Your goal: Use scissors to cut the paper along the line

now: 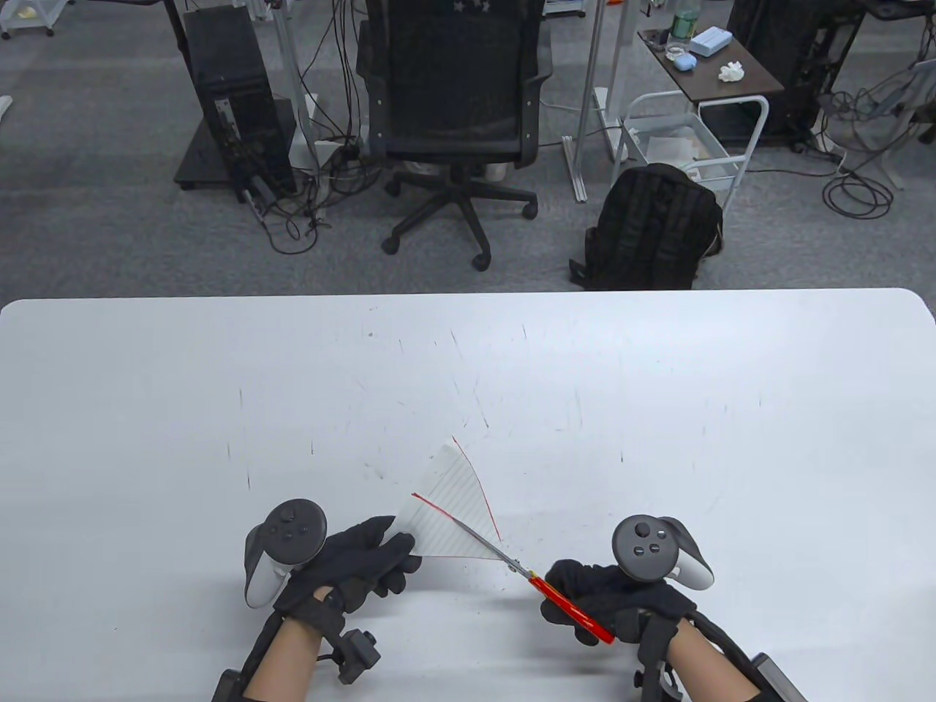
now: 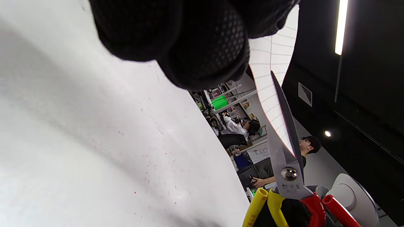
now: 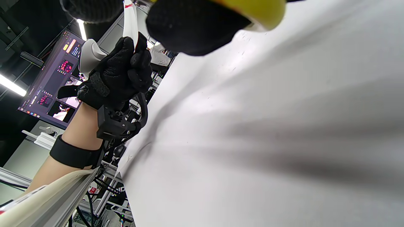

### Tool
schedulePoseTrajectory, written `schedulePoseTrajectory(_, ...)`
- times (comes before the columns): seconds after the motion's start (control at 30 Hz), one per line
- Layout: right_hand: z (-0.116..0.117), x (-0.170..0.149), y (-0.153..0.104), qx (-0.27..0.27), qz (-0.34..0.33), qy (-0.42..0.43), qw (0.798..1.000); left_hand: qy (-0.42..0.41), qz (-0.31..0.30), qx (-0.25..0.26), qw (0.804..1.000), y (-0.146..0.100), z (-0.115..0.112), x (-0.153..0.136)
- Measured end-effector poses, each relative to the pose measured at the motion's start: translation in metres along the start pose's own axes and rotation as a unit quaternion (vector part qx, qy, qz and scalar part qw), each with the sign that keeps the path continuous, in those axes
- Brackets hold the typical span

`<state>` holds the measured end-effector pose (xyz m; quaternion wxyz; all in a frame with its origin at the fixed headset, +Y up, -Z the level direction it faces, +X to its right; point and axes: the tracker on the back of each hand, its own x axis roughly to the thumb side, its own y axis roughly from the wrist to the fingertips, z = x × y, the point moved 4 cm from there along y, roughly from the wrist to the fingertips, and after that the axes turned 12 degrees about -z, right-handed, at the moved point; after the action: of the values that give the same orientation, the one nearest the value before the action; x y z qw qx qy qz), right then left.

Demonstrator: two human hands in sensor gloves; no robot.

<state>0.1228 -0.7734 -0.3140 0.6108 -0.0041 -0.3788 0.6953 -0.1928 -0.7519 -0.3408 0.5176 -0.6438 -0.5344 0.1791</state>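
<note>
A lined white paper (image 1: 450, 504) with a red drawn line is held above the white table (image 1: 658, 409). My left hand (image 1: 365, 556) pinches its near left corner. My right hand (image 1: 607, 596) grips the red-and-yellow handles of the scissors (image 1: 541, 585). The blades (image 1: 482, 542) lie along the red line, in the paper's near right part. In the left wrist view the blades (image 2: 285, 135) straddle the paper's edge (image 2: 271, 72), nearly closed. In the right wrist view my left hand (image 3: 123, 74) holds the paper (image 3: 130, 22) upright.
The table's far edge faces an office chair (image 1: 457, 117) and a black backpack (image 1: 651, 227) on the floor. The table carries small dark scuff marks around the paper.
</note>
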Motion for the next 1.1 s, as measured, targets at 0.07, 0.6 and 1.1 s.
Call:
schedulePoseTrajectory(0.07, 0.001, 0.0, 0.0, 0.001, -0.006, 0.007, 1.0, 0.001, -0.001, -0.003, 1.0, 0.0, -0.001, 0.0)
schedulePoseTrajectory(0.6, 0.004, 0.007, 0.003, -0.005, -0.023, -0.013, 1.0, -0.013, -0.024, -0.047, 0.998, 0.005, -0.018, 0.009)
schedulePoseTrajectory(1.1, 0.0, 0.009, 0.003, -0.034, -0.025, -0.036, 0.998, -0.009, -0.026, -0.044, 0.999, 0.005, -0.017, 0.01)
